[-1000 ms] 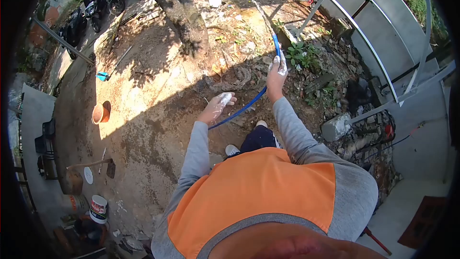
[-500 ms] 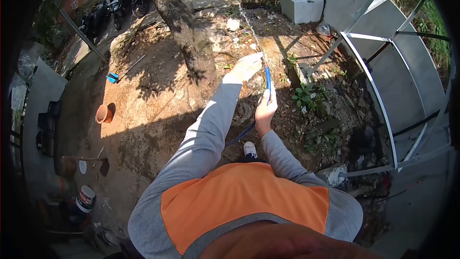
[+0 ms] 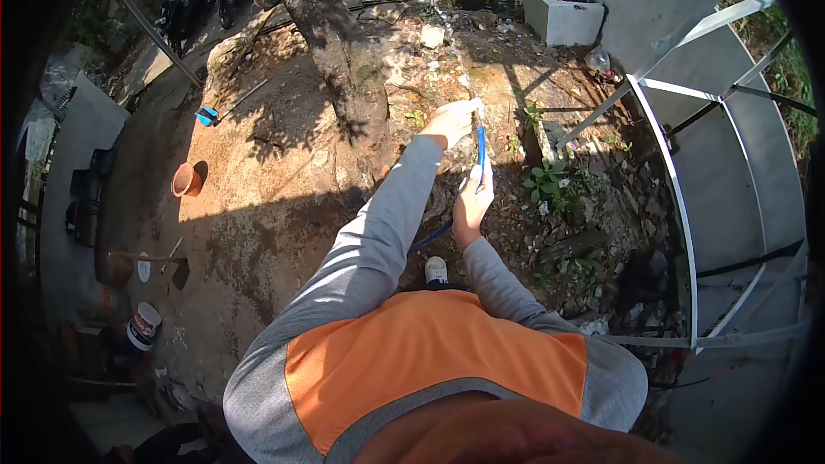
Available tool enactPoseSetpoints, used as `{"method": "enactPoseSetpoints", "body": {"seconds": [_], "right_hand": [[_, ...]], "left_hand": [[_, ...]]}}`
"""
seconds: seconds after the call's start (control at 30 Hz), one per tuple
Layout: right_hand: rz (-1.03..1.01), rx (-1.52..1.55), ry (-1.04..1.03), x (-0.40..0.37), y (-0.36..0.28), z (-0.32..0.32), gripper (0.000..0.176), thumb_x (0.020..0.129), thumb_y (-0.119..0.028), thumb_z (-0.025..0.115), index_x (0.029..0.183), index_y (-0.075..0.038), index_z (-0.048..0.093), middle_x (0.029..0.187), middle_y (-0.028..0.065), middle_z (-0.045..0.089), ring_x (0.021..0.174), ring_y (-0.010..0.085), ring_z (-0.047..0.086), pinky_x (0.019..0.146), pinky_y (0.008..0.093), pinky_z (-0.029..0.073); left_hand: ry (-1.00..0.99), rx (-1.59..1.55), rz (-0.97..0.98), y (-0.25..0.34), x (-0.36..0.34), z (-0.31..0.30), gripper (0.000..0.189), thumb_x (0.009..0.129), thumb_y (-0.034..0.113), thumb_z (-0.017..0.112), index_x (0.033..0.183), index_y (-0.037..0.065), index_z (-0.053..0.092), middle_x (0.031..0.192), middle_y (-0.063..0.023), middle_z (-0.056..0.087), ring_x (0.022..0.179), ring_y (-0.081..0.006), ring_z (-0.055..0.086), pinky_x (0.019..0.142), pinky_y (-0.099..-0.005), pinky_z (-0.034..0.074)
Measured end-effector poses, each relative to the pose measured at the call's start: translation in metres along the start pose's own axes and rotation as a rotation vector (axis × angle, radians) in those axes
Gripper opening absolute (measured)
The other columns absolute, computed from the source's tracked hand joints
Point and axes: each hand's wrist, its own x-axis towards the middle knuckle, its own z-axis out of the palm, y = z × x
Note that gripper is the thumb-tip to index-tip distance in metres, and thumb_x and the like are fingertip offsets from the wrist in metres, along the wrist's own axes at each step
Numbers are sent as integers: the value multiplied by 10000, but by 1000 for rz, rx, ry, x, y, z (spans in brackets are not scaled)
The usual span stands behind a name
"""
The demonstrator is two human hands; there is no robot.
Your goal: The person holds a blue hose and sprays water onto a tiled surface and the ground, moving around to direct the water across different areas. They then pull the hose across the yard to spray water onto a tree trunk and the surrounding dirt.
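Observation:
A blue hose [image 3: 480, 148] rises in front of me, and water sprays from its upper end out over the ground. My right hand [image 3: 472, 206] is wrapped round the hose a little below that end. At the tip, my left hand [image 3: 449, 124] has its fingers closed at the mouth of the hose, in the splash. Glare and water hide the exact fingertip contact. The lower hose hangs behind my right hand and passes under my left forearm.
A tree trunk [image 3: 331, 43] stands ahead. To the left are a clay pot [image 3: 186, 180], a blue-headed long-handled tool [image 3: 207, 116], a hoe [image 3: 179, 273] and a white bucket [image 3: 144, 326]. A metal frame [image 3: 679, 198], rubble and a leafy plant [image 3: 546, 180] are at right.
The view has turned slightly, so the surroundings sit a little lower. Both hands keep hold of the hose, and its tip has barely moved. Water still sprays forward.

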Motion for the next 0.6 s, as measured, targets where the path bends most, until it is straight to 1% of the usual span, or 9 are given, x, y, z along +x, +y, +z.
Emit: {"method": "enactPoseSetpoints", "body": {"seconds": [0.03,0.07,0.13,0.17,0.23,0.37,0.43,0.47,0.6], "right_hand": [[15,10,-2,1,0,0,379,951,-185,422,1284,-5,427,819,-31,501,548,11,316,462,171,279],[27,20,-2,4,0,0,381,950,-186,423,1285,-4,425,805,-34,492,548,13,315,462,171,278],[13,32,-3,8,-7,0,380,950,-189,423,1284,-8,427,786,-39,477,549,12,315,464,171,280],[1,45,2,9,-10,1,379,951,-191,423,1284,-11,429,767,-45,463,550,12,314,465,172,281],[18,48,14,8,-15,3,375,951,-193,425,1279,-14,434,754,-49,450,551,12,315,466,172,281],[39,68,17,10,-13,6,362,949,-202,434,1258,-13,450,745,-53,437,562,10,319,475,170,290],[49,100,28,12,-12,8,357,949,-198,435,1254,-12,451,758,-53,441,575,9,324,485,167,299],[60,132,45,15,-11,9,352,949,-193,437,1250,-11,452,771,-53,445,588,7,330,495,163,307],[100,224,20,22,-3,9,365,947,-234,461,1254,-38,437,743,-82,381,596,-6,317,498,145,281]], "left_hand": [[-43,423,215,-5,4,-3,247,876,209,558,1058,45,597,986,-51,642,947,-139,596,835,-270,466],[-38,422,218,4,-1,4,247,876,209,558,1058,45,597,986,-51,642,947,-139,596,835,-270,466],[-57,31,220,32,-19,26,253,886,172,536,1077,10,576,1024,-65,630,978,-161,594,848,-277,466],[-55,32,222,29,-14,21,253,886,172,536,1077,10,576,1024,-65,630,978,-161,594,848,-277,466],[6,-581,-159,22,-5,12,265,907,148,495,1103,-24,539,1079,-105,604,999,-208,590,865,-303,473],[162,-394,-119,57,-13,53,249,911,104,461,1109,-41,500,1010,-161,560,953,-248,571,866,-387,487],[149,-523,-122,43,-2,45,307,931,198,456,1118,-43,495,1141,-178,561,1056,-284,560,906,-379,467],[57,-614,-147,46,-6,43,303,931,204,456,1107,-39,499,1138,-172,565,1065,-282,558,908,-387,465],[140,-512,-227,64,-15,47,329,934,202,445,1187,-7,470,1166,-169,550,1078,-287,551,925,-407,451]]}}
